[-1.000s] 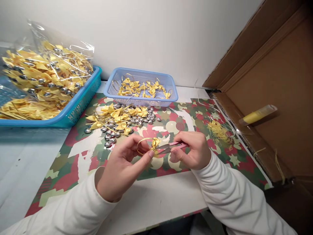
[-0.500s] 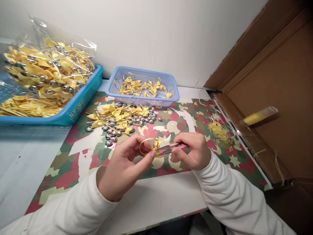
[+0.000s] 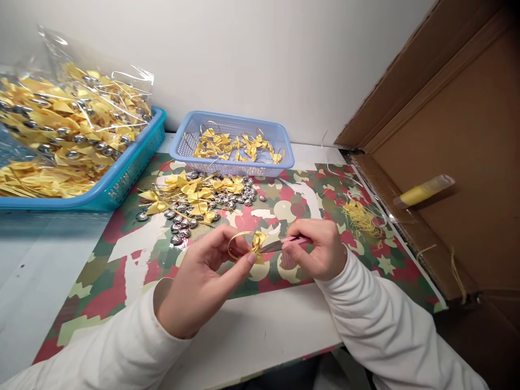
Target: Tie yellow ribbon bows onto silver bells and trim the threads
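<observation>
A small blue basket (image 3: pixel 284 154) is sitting at the back of the patterned mat (image 3: pixel 134 254), holding yellow bows (image 3: pixel 227 145). A pile of bows and silver beads (image 3: pixel 195 200) is lying just in front of it. A teal tray (image 3: pixel 122 181) is carrying a bulging clear bag (image 3: pixel 69 119) on the left, while yellow thread scraps (image 3: pixel 361 216) and a yellow tube (image 3: pixel 422 191) are lying by the cardboard (image 3: pixel 467 124) on the right.

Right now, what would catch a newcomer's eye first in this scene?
The left hand pinching a gold loop with a yellow bow at centre, while the right hand brings pink snips to it. Behind them lies a pile of bows and silver beads, and a bulging bag of bows fills the teal basket at left.
</observation>
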A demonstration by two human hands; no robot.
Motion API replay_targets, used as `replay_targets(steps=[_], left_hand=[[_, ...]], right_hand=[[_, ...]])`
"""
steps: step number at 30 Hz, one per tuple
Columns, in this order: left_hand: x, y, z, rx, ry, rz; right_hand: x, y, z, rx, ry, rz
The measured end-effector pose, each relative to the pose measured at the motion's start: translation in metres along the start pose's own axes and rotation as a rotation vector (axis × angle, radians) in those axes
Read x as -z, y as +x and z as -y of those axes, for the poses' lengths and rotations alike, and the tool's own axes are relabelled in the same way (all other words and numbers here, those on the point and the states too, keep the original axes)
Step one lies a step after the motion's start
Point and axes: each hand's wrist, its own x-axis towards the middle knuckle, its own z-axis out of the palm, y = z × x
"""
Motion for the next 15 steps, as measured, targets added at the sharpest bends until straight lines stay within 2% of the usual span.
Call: replay_targets(steps=[3,9,15], left_hand=[[0.0001,0.0004,-0.0001,0.006,-0.013,-0.008],[-0.0005,0.0003,-0.0019,0.051,-0.044,-0.012],[-0.0005,0.0000,-0.0012,0.076,-0.054,-0.017]], right_hand=[[0.0012,0.0001,-0.0003,0.059,-0.032,-0.068],[0.0023,-0.0007,-0.0016,0.222,-0.298,-0.169],[0.0025,-0.0014,-0.0006,0.280,-0.383,-0.208]])
